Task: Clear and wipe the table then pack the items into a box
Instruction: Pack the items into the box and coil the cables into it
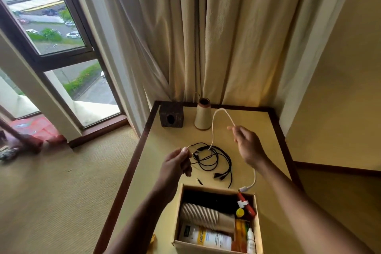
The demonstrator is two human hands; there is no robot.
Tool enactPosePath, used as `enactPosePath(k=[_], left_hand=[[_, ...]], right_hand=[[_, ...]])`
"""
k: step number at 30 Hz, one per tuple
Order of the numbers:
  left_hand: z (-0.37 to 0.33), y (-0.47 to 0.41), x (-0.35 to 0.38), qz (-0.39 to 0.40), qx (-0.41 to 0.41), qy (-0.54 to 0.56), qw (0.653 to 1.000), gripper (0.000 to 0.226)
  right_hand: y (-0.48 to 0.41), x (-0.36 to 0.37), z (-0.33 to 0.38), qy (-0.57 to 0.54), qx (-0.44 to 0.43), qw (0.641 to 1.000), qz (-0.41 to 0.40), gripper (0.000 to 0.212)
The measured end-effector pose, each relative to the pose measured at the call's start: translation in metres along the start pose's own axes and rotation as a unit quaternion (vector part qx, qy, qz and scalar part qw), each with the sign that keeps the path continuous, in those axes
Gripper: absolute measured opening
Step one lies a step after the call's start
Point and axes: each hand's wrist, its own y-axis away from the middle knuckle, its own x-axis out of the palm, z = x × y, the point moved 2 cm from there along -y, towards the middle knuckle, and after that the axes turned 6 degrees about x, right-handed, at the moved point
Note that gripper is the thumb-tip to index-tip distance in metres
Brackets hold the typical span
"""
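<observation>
- While scanning from the left: window [51,33] and carpet [51,192] at that side, no task items visible there apart from blurred clutter on the floor, too unclear to name.
- Left of centre: left hand [177,164] raised over the table [257,130], fingertips pinched on one end of the white cable [214,121], right where that end meets the black tangle.
- Back edge: dark wooden cube [171,116] and cream cone-shaped vase [203,116] standing upright, near each other but apart, untouched.
- Centre: black cables [214,161] lying in a loose tangle on the tabletop, between the two hands and just beyond the box; white cable arching up from there in a tall loop.
- Right of centre: right hand [247,146] lifted, thumb and forefinger pinching the white cable further along; remainder hanging down under the wrist, its plug end [244,188] resting just beside the box rim.
- Near edge: open cardboard box [257,222] already holding stacked paper cups [202,213], a white tube [206,237], a small dropper bottle [250,239] and other small packs.
- Step in hand, as a judgement: packing stage, gathering the white cable into a coil; most items seemingly boxed.
- Next move likely calls for: folding the loop over, keeping it clear of the black tangle, drawing in the hanging end, then finding a gap in a crowded box.
</observation>
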Motion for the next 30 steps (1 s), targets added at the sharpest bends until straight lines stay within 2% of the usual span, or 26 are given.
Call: enactPosePath(k=[2,4,5,6,8,10,12,13,15,17,18,20,23,25,27,29,30], left_hand=[[-0.008,0.010,0.003,0.029,0.008,0.012,0.999,0.027],[-0.020,0.018,0.006,0.053,0.015,0.020,0.998,0.028],[-0.027,0.021,0.007,0.063,0.015,0.026,0.998,0.028],[-0.033,0.023,0.008,0.075,0.014,0.036,0.996,0.027],[-0.045,0.026,0.010,0.106,0.003,0.063,0.992,0.027],[-0.055,0.028,0.015,0.143,-0.016,0.109,0.984,0.027],[-0.065,0.028,0.023,0.172,-0.041,0.175,0.969,0.028],[-0.069,0.028,0.027,0.183,-0.050,0.209,0.959,0.028],[-0.078,0.028,0.035,0.206,-0.055,0.268,0.939,0.025],[-0.085,0.025,0.040,0.225,-0.045,0.318,0.920,0.022],[-0.088,0.023,0.042,0.234,-0.031,0.338,0.911,0.022],[-0.097,0.019,0.046,0.236,0.017,0.349,0.907,0.021],[-0.108,0.011,0.050,0.196,0.122,0.239,0.943,0.023],[-0.109,0.005,0.049,0.183,0.225,0.048,0.956,0.023],[-0.103,0.003,0.050,0.202,0.304,-0.146,0.919,0.020],[-0.093,0.001,0.048,0.209,0.316,-0.279,0.882,0.017],[-0.089,0.000,0.045,0.215,0.303,-0.309,0.876,0.018]], right_hand=[[0.008,0.009,-0.025,0.088,0.052,0.995,0.025,0.039],[0.015,0.016,-0.047,0.169,0.108,0.978,0.051,0.024],[0.020,0.020,-0.054,0.207,0.139,0.966,0.061,0.028],[0.025,0.023,-0.057,0.237,0.155,0.957,0.061,0.047],[0.041,0.032,-0.046,0.213,0.101,0.971,0.052,0.076],[0.062,0.041,-0.020,0.163,-0.046,0.983,0.069,0.087],[0.080,0.050,0.002,0.171,-0.153,0.970,0.080,0.079],[0.085,0.055,0.008,0.160,-0.172,0.970,0.069,0.068],[0.092,0.056,0.018,0.058,-0.124,0.989,0.058,0.044],[0.091,0.052,0.023,-0.077,-0.060,0.991,0.089,0.022],[0.092,0.050,0.026,-0.104,-0.056,0.988,0.096,0.017],[0.096,0.045,0.031,-0.093,-0.073,0.987,0.107,0.021],[0.104,0.038,0.038,-0.020,-0.115,0.981,0.152,0.035],[0.109,0.030,0.046,0.051,-0.136,0.974,0.176,0.044],[0.113,0.015,0.057,0.104,-0.155,0.967,0.174,0.045],[0.115,-0.006,0.070,0.110,-0.173,0.964,0.167,0.038],[0.117,-0.017,0.076,0.103,-0.189,0.962,0.166,0.034]])
